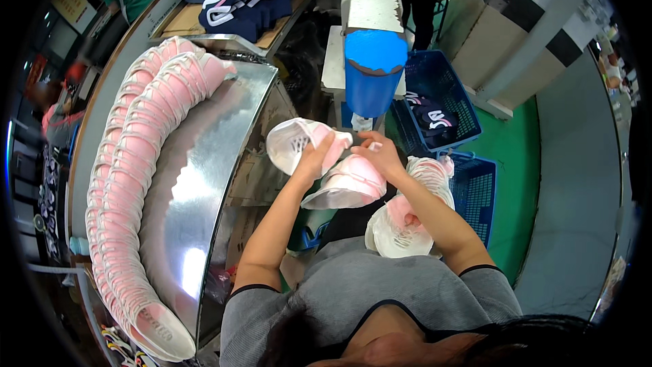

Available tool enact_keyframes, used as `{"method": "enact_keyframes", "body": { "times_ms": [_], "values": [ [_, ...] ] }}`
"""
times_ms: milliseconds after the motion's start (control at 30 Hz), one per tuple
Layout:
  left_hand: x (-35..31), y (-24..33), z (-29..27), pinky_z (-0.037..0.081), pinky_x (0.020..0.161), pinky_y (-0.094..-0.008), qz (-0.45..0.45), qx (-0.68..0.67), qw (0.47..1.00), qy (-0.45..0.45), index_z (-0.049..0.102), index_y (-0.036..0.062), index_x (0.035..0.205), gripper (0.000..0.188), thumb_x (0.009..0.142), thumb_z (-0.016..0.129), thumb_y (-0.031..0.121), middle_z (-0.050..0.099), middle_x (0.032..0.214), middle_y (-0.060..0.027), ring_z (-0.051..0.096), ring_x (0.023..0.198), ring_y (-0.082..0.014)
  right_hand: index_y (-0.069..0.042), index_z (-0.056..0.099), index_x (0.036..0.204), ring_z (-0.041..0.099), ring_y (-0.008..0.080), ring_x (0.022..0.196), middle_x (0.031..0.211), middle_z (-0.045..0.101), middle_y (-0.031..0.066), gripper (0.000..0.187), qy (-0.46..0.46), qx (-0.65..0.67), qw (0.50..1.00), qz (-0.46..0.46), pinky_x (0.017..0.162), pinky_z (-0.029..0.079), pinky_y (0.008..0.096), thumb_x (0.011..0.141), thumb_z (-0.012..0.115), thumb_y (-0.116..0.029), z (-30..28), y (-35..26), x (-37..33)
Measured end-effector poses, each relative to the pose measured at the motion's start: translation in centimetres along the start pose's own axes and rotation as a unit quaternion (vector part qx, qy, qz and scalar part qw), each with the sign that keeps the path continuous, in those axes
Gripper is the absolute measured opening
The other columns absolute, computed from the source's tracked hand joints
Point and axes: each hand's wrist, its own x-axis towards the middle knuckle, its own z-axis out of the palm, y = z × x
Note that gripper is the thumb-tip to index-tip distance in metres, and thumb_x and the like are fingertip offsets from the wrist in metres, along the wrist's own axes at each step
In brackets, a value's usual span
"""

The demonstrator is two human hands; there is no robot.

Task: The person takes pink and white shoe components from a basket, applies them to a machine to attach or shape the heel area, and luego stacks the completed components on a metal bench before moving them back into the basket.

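Along the left edge of the metal table [187,170] curve nested shoe uppers [139,143]; past its right edge, the left hand [316,158] grips a pink-white upper [284,146], the right hand [382,156] a second upper [348,187]; whether those or the right-side pile [399,232] are finished is unclear.

Two held uppers [353,181], two nested rows [132,163], two blue baskets [477,194]

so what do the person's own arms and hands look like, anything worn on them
The left hand and right hand wear no gloves, and the forearms are uncovered. The short sleeves are grey, edged with dark trim.
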Motion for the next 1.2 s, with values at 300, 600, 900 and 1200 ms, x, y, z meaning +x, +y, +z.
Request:
{"method": "enact_keyframes", "body": {
  "times_ms": [300,600,900,1200],
  "values": [
    [2.3,0.5,2.6,0.047,0.076,-0.0285,-0.005,0.053,0.998,-0.023,0.060,-0.0009,0.107,0.038,0.090,0.056,0.033,0.063,0.100,-0.0073,0.058,0.089,-0.0137,-0.001,0.062,0.092,0.059,0.0126,0.076,0.080,0.064,0.0054,0.028,0.073,-0.050,0.994,-0.068,0.071,0.047,0.0271,0.076,0.074,-0.020,0.3,-0.6,0.7],
    [6.4,-0.7,3.0,0.047,0.080,-0.0293,-0.008,-0.038,0.999,-0.005,0.057,-0.0049,0.110,0.039,0.089,0.056,0.028,0.062,0.102,-0.0092,0.060,0.091,-0.0167,-0.001,0.062,0.082,0.057,0.0117,0.072,0.080,0.064,0.0063,0.007,0.036,0.203,0.975,0.087,0.066,0.047,0.0264,0.082,0.065,-0.007,-2.0,0.9,4.8],
    [10.4,-0.6,2.6,0.049,0.085,-0.0374,-0.147,-0.307,0.940,0.039,0.056,-0.0023,0.112,0.033,0.092,0.049,0.022,0.063,0.109,-0.0122,0.063,0.095,-0.0221,0.000,0.062,0.080,0.058,0.0156,0.068,0.076,0.063,0.0077,0.012,0.026,0.147,0.984,0.096,0.065,0.047,0.0291,0.086,0.059,-0.010,-5.0,-0.3,7.5],
    [-6.2,-2.2,3.5,0.045,0.079,-0.0270,0.042,0.101,0.991,0.083,0.059,-0.0006,0.107,0.038,0.093,0.049,0.034,0.063,0.098,-0.0071,0.058,0.090,-0.0127,0.000,0.064,0.081,0.055,0.0151,0.069,0.073,0.062,0.0081,0.025,0.221,0.167,0.955,0.106,0.063,0.044,0.0297,0.088,0.057,-0.022,-5.3,7.2,3.4]
  ]
}}
